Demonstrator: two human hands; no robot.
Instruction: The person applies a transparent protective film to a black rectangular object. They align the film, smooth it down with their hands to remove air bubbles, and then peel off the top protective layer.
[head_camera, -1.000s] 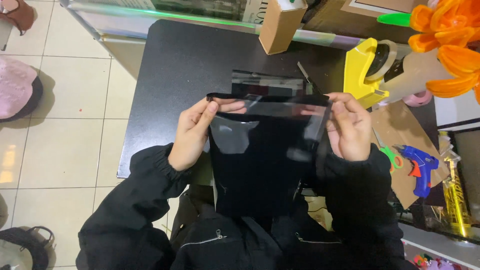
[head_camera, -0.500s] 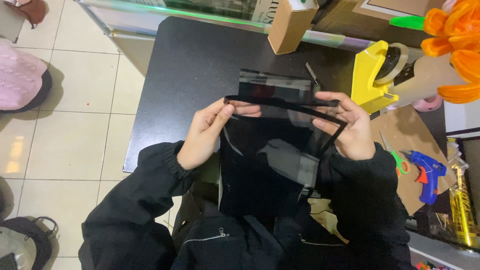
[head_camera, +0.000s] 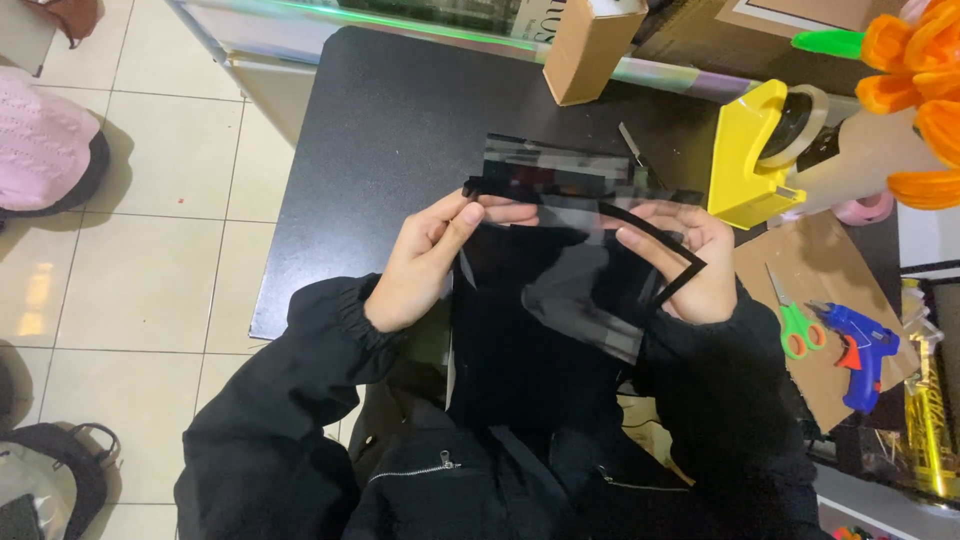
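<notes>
Black item in a clear plastic sleeve (head_camera: 560, 300): held upright in front of my chest, over the near edge of the black table (head_camera: 390, 130), its shiny film catching the light. A thin black strip (head_camera: 655, 235) runs along its top and bends down at the right corner.

My left hand (head_camera: 430, 260): fingers curled, thumb and fingertips pinching the sleeve's top left corner.

My right hand (head_camera: 685, 260): fingers folded over the top right corner, pinching the black strip against the sleeve.

Further clear sleeves (head_camera: 560, 165): lying flat on the table just beyond my hands.

Cardboard box (head_camera: 590, 45): standing at the far edge of the table.

Yellow tape dispenser (head_camera: 765, 150): to the right, near my right hand.

Green-handled scissors (head_camera: 795, 325) and blue glue gun (head_camera: 858, 350): lying close together on a sheet of brown cardboard (head_camera: 800, 260), near right.

Orange artificial flowers (head_camera: 915, 70): far right corner.

Tiled floor (head_camera: 130, 250): left of the table.
</notes>
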